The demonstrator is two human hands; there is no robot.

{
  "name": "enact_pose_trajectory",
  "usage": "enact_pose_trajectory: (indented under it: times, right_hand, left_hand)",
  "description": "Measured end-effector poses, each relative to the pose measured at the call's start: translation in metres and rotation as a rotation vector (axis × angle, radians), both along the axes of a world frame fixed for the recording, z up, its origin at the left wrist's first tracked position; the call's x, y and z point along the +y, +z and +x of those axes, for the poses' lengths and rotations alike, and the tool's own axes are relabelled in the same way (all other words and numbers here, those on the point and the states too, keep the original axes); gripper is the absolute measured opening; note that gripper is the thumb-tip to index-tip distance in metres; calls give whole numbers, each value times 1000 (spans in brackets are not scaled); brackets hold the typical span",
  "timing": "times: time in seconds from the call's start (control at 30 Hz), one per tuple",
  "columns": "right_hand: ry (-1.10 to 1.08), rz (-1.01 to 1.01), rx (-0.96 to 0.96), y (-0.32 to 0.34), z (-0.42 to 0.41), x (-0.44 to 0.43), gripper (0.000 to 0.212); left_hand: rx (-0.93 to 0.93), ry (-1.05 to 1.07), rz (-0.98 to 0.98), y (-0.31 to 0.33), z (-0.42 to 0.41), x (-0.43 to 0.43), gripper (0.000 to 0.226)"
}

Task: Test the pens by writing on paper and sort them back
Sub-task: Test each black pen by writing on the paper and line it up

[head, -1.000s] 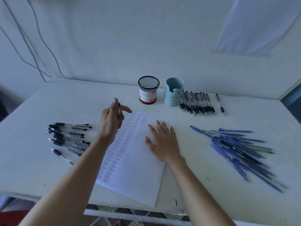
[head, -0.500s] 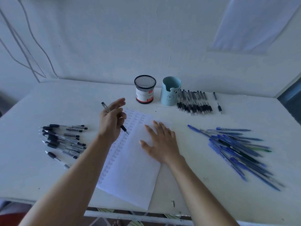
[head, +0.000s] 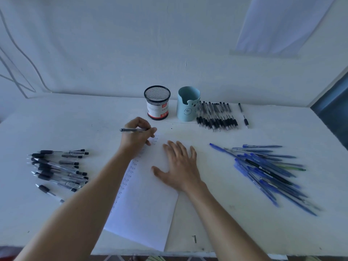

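Observation:
My left hand (head: 138, 135) grips a black pen (head: 130, 130) in a writing hold at the top of the white paper sheet (head: 148, 204); the pen's tip is hidden behind the fingers. The sheet carries columns of handwritten words. My right hand (head: 179, 169) lies flat with spread fingers on the sheet. Several black pens (head: 58, 169) lie in a pile at the left. A heap of blue pens (head: 267, 172) lies at the right. A row of black pens (head: 216, 115) sits beside the cups at the back.
A black mesh pen cup (head: 157, 103) and a light blue cup with a bear face (head: 188, 104) stand at the back centre of the white table (head: 235, 232). One black pen (head: 243, 115) lies apart from the row. The wall runs close behind.
My left hand has turned the pen into a writing hold and lowered it onto the top of the sheet. My right hand has stayed flat on the paper.

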State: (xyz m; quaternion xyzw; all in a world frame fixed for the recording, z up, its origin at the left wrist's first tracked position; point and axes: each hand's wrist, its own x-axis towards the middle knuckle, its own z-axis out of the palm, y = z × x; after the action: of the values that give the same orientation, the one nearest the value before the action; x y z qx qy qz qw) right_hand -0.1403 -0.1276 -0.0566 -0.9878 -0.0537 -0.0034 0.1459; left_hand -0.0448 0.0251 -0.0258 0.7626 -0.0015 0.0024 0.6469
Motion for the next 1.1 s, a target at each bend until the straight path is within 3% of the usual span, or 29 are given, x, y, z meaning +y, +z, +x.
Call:
enact_pose_trajectory:
  times: [0.17, 0.37, 0.47, 1.1]
  right_hand:
    - [-7, 41, -32, -2, 2, 1, 99]
    - [-10, 7, -33, -5, 2, 2, 92]
    - [-5, 1, -15, -5, 2, 3, 83]
    - [-6, -7, -2, -2, 1, 4, 78]
  left_hand:
    - [41, 81, 155, -3, 10, -4, 39]
    - [5, 82, 360, -4, 10, -4, 24]
    - [-14, 76, 387, -5, 10, -4, 26]
    - [-57, 33, 424, -11, 11, -3, 26]
